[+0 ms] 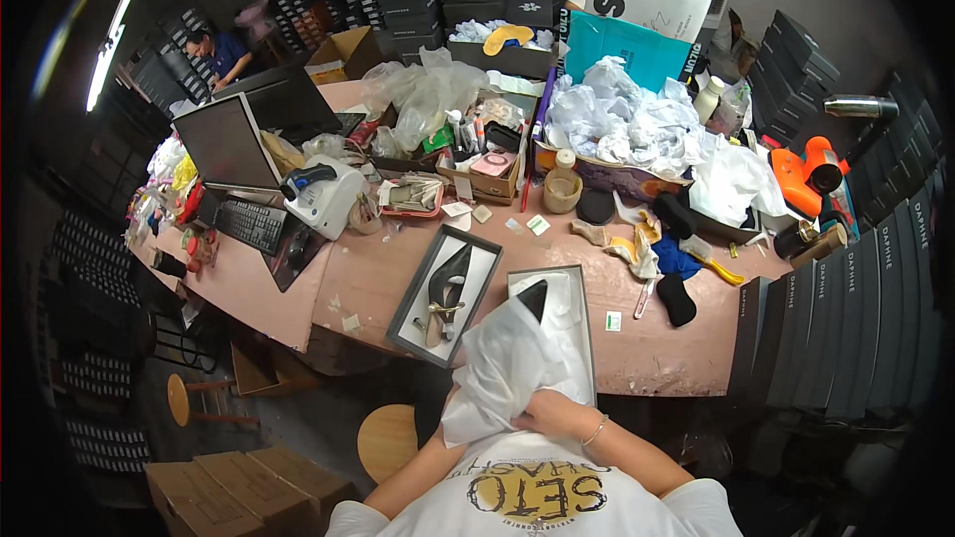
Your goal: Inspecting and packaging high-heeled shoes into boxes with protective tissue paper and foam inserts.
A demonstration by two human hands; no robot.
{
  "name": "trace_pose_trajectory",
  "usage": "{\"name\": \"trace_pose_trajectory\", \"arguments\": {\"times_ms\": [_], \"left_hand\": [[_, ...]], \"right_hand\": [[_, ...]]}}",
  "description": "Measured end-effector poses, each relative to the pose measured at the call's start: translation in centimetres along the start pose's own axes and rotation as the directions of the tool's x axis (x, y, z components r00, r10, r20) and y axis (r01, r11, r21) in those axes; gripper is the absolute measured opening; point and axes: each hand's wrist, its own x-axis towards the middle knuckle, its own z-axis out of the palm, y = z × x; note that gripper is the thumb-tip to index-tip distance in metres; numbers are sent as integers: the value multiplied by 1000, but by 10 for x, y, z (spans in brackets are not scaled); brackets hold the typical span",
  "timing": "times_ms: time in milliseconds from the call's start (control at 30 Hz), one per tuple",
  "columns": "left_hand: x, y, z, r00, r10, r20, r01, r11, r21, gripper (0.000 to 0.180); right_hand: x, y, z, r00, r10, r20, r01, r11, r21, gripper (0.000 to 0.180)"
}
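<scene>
Bench work, wrapping stage by the look of it. A dark pointed shoe (pixel 534 298) is bundled in white tissue paper (pixel 509 346), only its toe showing past the top edge. It sits close in front of the person, over the near left part of a grey-rimmed open box (pixel 589 348) with more white paper inside. Right hand (pixel 555 416): fingers bent closed on the lower edge of the tissue. Left hand (pixel 452 405): mostly behind the sheet; whether it grips or lies open, I can't tell. Just left, a second shallow box (pixel 481 273) holds another dark shoe (pixel 450 283) with a shiny strap, unwrapped. My reading: next move calls for the right hand to fold the loose tissue snugly while the left steadies the shoe.
</scene>
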Motion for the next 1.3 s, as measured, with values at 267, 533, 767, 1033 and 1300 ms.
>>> {"name": "trace_pose_trajectory", "arguments": {"times_ms": [267, 533, 767, 1033, 1300], "left_hand": [[-56, 46, 65, 956, 153, -249, 78, 687, 723, 48], [-61, 52, 56, 873, 293, -391, 206, 504, 839, 48], [-27, 56, 137, 723, 684, -98, -289, 428, 856, 37], [142, -32, 39, 980, -171, 104, -174, -984, 24, 53], [125, 29, 104, 973, -231, -16, -133, -613, 778, 59]], "right_hand": [[-31, -10, -110, 946, 101, -309, 41, 906, 421, 48], [-43, -2, -58, 961, 261, -91, -71, 550, 832, 42], [-96, 70, -85, 470, 733, -492, 333, 368, 868, 28], [-100, 49, -143, 79, 610, -788, 453, 683, 574, 29], [-116, 18, -164, 472, 499, -727, -3, 826, 564, 18]]}}
